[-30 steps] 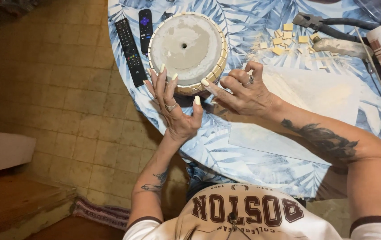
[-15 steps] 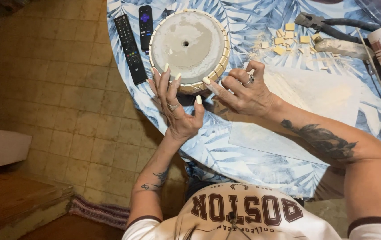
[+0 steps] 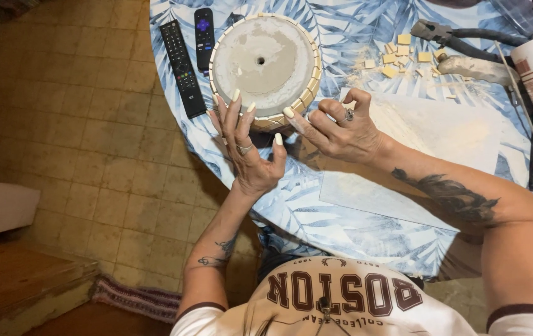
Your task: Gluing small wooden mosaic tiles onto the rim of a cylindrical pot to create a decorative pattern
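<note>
At the near edge of the table (image 3: 366,249) the pot (image 3: 265,65) sits upside down, drain hole up, so its tiled wall faces me. My left hand (image 3: 251,155) is spread open, fingertips on the near rim, seemingly to steady it. My right hand (image 3: 341,127) has fingers pinched together at the wall; whether they hold a tile I cannot tell. Two remotes (image 3: 191,53) crowd the pot's left side; loose tiles (image 3: 400,59) and pliers (image 3: 459,37) lie well right, beyond the open paper (image 3: 440,130).
</note>
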